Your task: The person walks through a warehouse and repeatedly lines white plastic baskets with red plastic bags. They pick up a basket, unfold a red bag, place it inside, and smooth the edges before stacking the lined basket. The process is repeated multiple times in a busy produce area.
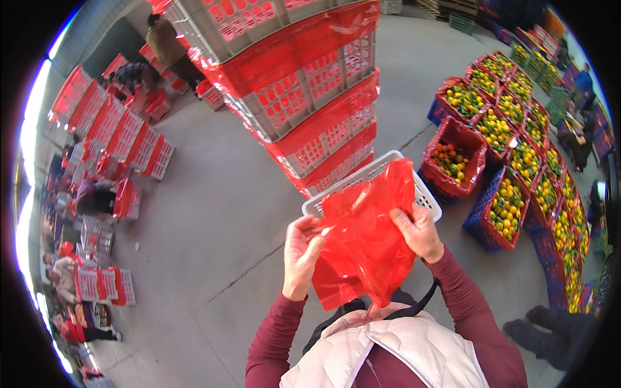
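A red plastic sheet or bag (364, 237) hangs between both hands, over the near side of a white slatted plastic crate (318, 206). My right hand (418, 232) pinches its upper right part between thumb and fingers. At the sheet's left edge is my left hand (303, 254), thumb and fingers curled around it; whether the fingertips grip it is hard to tell. The sheet's lower end drops in front of the light quilted vest. Most of the crate's inside is hidden by the sheet.
Beyond the crate rises a tall stack of grey crates with red plastic (310, 87). To the right stand many blue crates lined with red plastic, holding yellow-orange citrus fruit (507, 206). More stacked crates (111, 126) and several people are at the left; a person's dark legs (553, 334) show lower right.
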A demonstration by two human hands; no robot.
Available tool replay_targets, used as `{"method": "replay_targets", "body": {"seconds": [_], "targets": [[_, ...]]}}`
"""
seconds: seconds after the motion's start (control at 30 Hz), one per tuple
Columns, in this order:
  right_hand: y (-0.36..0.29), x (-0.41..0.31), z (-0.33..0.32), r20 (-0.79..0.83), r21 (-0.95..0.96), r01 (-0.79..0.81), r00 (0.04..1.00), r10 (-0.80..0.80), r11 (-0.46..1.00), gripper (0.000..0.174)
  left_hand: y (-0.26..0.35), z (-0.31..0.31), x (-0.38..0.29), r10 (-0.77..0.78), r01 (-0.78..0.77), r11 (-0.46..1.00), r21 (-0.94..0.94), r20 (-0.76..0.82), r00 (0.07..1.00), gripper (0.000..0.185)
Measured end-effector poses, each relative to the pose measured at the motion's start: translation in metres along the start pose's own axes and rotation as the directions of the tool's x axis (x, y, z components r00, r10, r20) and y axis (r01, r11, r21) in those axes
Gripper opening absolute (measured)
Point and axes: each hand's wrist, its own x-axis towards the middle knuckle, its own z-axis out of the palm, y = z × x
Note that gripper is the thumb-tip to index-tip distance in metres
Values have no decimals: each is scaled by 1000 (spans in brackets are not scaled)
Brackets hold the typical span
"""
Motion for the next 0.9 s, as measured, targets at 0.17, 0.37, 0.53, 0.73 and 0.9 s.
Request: {"method": "replay_targets", "body": {"seconds": [0.17,0.37,0.53,0.73,0.9], "targets": [[-5,0,-13,-27,-177,138,989,-144,975,9,-9,24,6,-165,147,986,76,412,896,82],[0,-6,-27,-126,-320,216,955,-268,922,12,-6,78,6,-160,106,972,208,265,951,41],[8,-20,-43,-112,54,29,993,-23,998,15,-6,66,32,-94,80,994,78,196,976,15],[44,-39,-76,-100,0,-55,994,54,999,50,26,68,49,-46,75,994,-85,298,954,29],[89,-30,-97,-1,-223,97,995,-99,970,97,71,89,62,-104,207,973,-106,595,797,31]]}}
